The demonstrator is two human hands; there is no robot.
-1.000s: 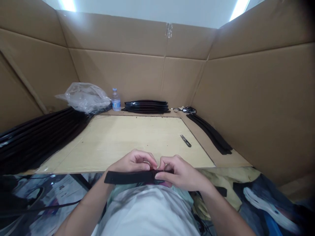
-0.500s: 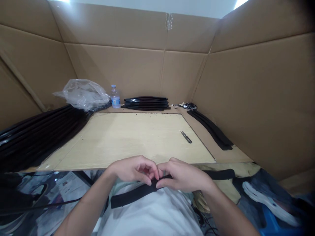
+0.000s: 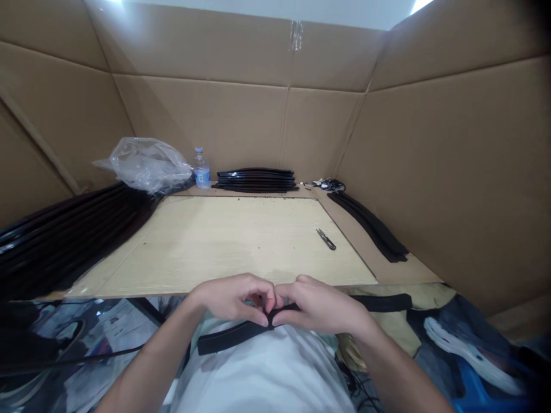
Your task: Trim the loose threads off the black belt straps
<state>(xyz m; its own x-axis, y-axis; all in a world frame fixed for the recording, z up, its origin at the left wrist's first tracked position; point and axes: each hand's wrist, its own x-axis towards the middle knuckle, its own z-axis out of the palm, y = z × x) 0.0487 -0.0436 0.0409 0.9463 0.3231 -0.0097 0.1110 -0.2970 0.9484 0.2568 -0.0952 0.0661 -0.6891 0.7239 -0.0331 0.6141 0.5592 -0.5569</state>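
A long black strip [image 3: 228, 338] lies across my lap, below the table's front edge, and its far end sticks out to the right past my wrist. My left hand [image 3: 241, 298] pinches it near the middle, thumb in front and fingers curled behind. Right beside it, my right hand [image 3: 312, 304] grips the same strip, with the thumb lying along it. The fingertips of both hands meet at one spot, where the strip looks bunched or bent. What exactly lies between the fingertips is hidden.
Thread snips [image 3: 326, 239] lie on the pale board [image 3: 224, 241]. Long black strips [image 3: 77, 235] are heaped at left under a clear plastic bag [image 3: 148, 166]. A water bottle [image 3: 201, 169] and a black stack [image 3: 256, 180] stand at the back. More strips [image 3: 368, 226] lie right. Cardboard walls enclose the table.
The strip's left end has risen slightly and turned, looking narrower. My fingers have drawn closer together on the strip, and both hands stay in nearly the same place.
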